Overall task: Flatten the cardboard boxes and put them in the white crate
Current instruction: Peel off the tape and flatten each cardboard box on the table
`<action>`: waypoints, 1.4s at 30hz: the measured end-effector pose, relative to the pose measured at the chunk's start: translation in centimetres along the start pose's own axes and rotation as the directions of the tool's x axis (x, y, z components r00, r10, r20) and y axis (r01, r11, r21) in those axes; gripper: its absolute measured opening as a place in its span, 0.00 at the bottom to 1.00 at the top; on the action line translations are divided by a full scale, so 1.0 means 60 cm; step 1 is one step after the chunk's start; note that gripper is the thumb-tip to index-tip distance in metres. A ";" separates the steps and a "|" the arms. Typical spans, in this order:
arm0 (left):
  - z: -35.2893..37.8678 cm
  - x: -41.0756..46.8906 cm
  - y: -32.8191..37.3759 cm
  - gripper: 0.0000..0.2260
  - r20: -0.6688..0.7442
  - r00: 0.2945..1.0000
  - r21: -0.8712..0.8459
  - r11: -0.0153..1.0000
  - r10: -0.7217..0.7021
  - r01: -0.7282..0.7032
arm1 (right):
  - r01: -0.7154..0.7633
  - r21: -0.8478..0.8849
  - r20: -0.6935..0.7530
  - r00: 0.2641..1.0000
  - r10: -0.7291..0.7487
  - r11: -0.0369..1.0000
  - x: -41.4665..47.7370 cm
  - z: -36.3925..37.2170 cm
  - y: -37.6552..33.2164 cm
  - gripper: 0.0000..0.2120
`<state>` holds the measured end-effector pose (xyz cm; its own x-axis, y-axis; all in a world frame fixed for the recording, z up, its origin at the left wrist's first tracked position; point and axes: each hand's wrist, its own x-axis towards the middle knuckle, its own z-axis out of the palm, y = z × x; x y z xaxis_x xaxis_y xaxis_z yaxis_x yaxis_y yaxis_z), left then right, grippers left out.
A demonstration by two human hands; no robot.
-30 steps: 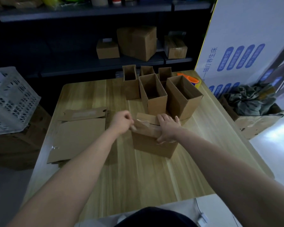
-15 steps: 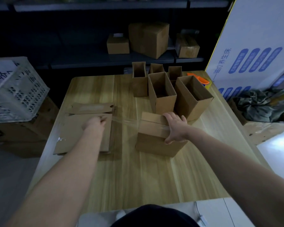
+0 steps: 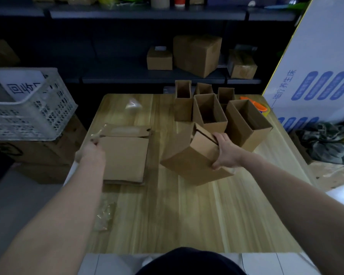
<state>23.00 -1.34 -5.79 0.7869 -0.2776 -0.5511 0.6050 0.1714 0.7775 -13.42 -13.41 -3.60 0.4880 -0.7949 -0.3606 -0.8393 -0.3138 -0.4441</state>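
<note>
As right fingers grip it, box tilted

fig. stockroom or packing area. dark metal shelving along the back carries sealed cartons. a wooden worktable bears a cluster of open cardboard boxes and a stack of flattened cardboard. a perforated white crate with a printed label rests on brown cartons at left. a printed display board stands at right.
</note>
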 end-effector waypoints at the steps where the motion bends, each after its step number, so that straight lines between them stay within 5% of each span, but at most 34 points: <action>1: -0.013 0.023 0.016 0.15 -0.021 1.000 -0.041 0.999 -0.014 0.013 | -0.027 -0.026 0.009 1.000 0.028 0.999 -0.002 -0.004 0.008 0.56; 4: -0.044 0.027 0.037 0.08 -0.112 0.985 0.162 0.980 0.134 -0.115 | -0.024 -0.125 -0.003 1.000 0.024 0.992 0.001 -0.005 -0.006 0.56; 9: -0.066 0.008 0.013 0.15 0.117 0.913 0.437 0.805 0.391 -0.401 | 0.157 -0.155 -0.056 0.984 -0.167 0.975 0.031 0.014 -0.101 0.56; 14: -0.140 0.027 0.037 0.12 0.201 0.786 0.662 0.510 0.585 -0.549 | 0.184 -0.264 -0.108 0.970 -0.218 0.947 0.043 0.023 -0.151 0.55; 17: -0.176 0.012 0.049 0.06 0.353 0.659 0.724 0.251 0.664 -0.642 | 0.195 -0.290 -0.121 0.964 -0.238 0.937 0.045 0.034 -0.170 0.54; 20: -0.211 -0.007 0.051 0.06 0.508 0.534 0.708 0.026 0.676 -0.706 | 0.184 -0.313 -0.129 0.964 -0.233 0.932 0.048 0.047 -0.187 0.54; 22: -0.239 -0.003 0.038 0.07 0.602 0.510 0.686 -0.072 0.614 -0.724 | 0.169 -0.328 -0.138 0.965 -0.225 0.930 0.049 0.056 -0.197 0.54; 26: -0.274 0.010 -0.027 0.08 0.742 0.607 0.652 -0.096 0.285 -0.752 | 0.162 -0.337 -0.122 0.969 -0.214 0.927 0.048 0.073 -0.210 0.53; 30: -0.287 0.006 -0.089 0.10 0.607 0.795 0.794 0.033 -0.001 -0.607 | 0.161 -0.337 -0.111 0.971 -0.209 0.928 0.042 0.084 -0.218 0.54; 32: -0.293 0.005 -0.109 0.11 0.555 0.823 0.831 0.030 -0.121 -0.556 | 0.158 -0.331 -0.109 0.973 -0.204 0.930 0.038 0.087 -0.221 0.54; 36: -0.300 0.015 -0.123 0.07 0.532 0.830 0.842 0.000 -0.164 -0.540 | 0.173 -0.317 -0.130 0.966 -0.223 0.933 0.026 0.097 -0.227 0.54; 39: -0.301 0.021 -0.134 0.14 0.489 0.853 0.872 0.060 -0.184 -0.486 | 0.213 -0.317 -0.132 0.955 -0.266 0.924 0.014 0.106 -0.243 0.54; 42: -0.292 0.023 -0.140 0.12 0.466 0.877 0.875 -0.083 -0.117 -0.476 | 0.249 -0.333 -0.102 0.949 -0.297 0.909 0.004 0.114 -0.261 0.54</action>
<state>21.12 13.37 -18.41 0.5631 -0.7040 -0.4328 -0.5309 -0.7095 0.4634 1.48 -5.14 -2.35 0.6881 -0.7145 -0.1264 -0.7218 -0.6562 -0.2201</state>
